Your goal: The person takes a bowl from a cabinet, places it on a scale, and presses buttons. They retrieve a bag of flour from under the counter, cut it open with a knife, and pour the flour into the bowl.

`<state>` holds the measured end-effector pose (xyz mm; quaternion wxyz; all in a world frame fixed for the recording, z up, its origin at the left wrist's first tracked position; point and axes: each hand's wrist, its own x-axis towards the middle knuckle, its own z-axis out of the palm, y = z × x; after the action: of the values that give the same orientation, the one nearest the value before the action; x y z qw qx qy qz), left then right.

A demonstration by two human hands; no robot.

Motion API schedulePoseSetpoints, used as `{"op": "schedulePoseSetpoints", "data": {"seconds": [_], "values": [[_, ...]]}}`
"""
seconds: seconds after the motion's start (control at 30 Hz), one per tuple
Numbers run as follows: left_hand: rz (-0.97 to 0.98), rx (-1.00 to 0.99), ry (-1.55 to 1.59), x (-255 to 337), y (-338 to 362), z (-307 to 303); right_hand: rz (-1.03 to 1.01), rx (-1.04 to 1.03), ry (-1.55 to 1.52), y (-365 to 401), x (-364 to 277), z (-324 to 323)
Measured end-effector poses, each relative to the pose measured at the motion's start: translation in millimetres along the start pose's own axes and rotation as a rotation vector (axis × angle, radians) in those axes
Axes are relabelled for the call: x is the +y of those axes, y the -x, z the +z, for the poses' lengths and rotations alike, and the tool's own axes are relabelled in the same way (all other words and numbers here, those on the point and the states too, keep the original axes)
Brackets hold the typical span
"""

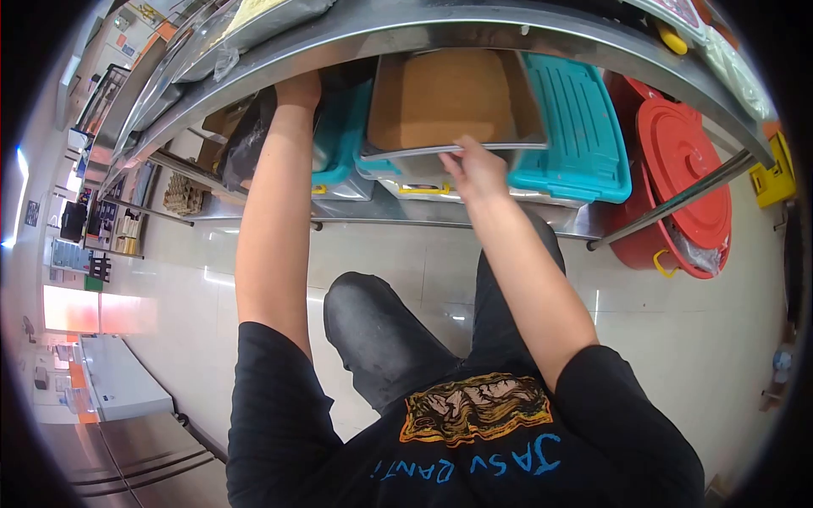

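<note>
My right hand (479,172) pinches the front rim of a rectangular metal baking pan (535,127) with a smooth brown surface inside. The pan sits under the steel tabletop, overlapping the turquoise lid (577,127) of a storage box. My left hand (298,88) reaches under the same tabletop, further left, beside a dark bag-like bundle (247,140). Its fingers are hidden in shadow. Between the two arms, part of another turquoise-lidded box (337,176) shows.
The steel table edge (423,32) runs above both hands. A big red tub with a red lid (677,161) stands at the right, behind a slanting metal leg (669,203). Egg trays (182,195) lie on the lower shelf at left. A yellow case (771,169) is far right.
</note>
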<state>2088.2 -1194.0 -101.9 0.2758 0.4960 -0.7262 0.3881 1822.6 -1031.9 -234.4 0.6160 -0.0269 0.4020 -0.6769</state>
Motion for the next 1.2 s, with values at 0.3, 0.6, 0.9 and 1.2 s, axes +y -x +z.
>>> {"op": "schedulePoseSetpoints", "data": {"seconds": [0.3,0.6,0.9,1.2], "values": [[0.034,-0.031,0.239,68,16,-1,0.218,-0.182,0.349,9,43,55],[-0.296,0.02,0.913,134,95,-47,-0.417,-0.271,1.12,-13,-81,109],[-0.259,-0.039,1.01,140,113,-59,-1.547,-0.466,1.791,-143,28,222],[-0.793,0.396,0.761,74,170,-91,-1.549,-0.347,1.722,-156,-25,249]]}}
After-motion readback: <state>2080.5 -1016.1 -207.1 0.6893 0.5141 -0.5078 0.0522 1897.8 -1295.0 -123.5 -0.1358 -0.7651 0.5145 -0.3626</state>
